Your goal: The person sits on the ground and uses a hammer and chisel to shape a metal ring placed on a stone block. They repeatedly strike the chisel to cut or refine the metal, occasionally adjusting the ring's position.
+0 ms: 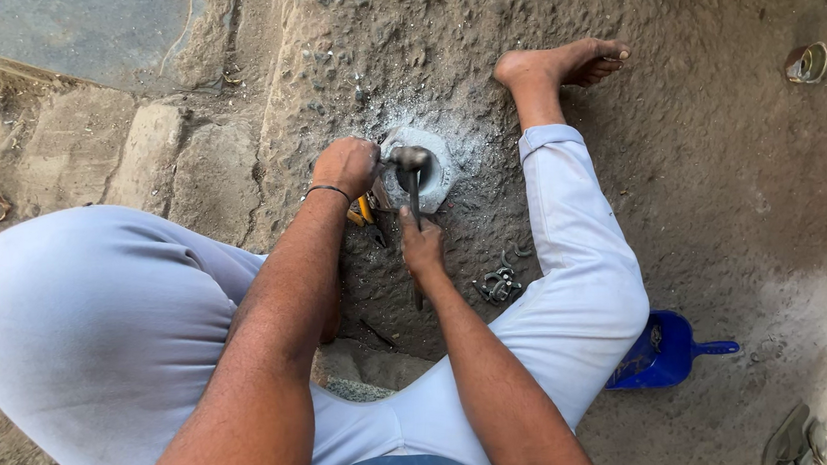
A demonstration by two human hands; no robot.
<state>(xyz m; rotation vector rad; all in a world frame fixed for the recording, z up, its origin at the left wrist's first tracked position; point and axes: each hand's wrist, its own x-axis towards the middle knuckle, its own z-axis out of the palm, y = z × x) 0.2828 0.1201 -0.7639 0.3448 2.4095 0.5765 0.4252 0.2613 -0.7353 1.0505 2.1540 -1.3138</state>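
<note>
Gripping a hammer (411,169) handle, the right hand (421,245) holds its head over a round metal block (437,177) at twelve o'clock; the left hand (345,166) closes on yellow-handled pliers (366,210) at ten o'clock.

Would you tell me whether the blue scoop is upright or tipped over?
Upright: the blue scoop rests on the dirt ground, hollow facing up.

Bare dirt ground (725,188) carries a round anvil (434,177), metal rings (499,285) (dark) and blue scoop (664,352).
</note>
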